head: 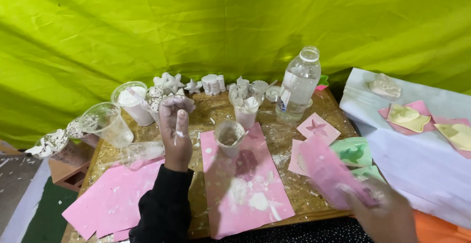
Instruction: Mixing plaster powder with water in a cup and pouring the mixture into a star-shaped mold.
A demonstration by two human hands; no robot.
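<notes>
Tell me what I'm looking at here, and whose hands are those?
This one picture comes from a camera worn on a person's head, looking down at their own two hands over a small wooden table. The left hand reaches forward, smeared with white stuff like plaster, and I cannot tell if it holds anything. The right hand is blurry and holds a pink mould sheet. On the table lie pink sheets, a small plastic cup crusted with white, a clear water bottle, more plastic cups and a row of little white plaster shapes. A green mould lies to the right.
</notes>
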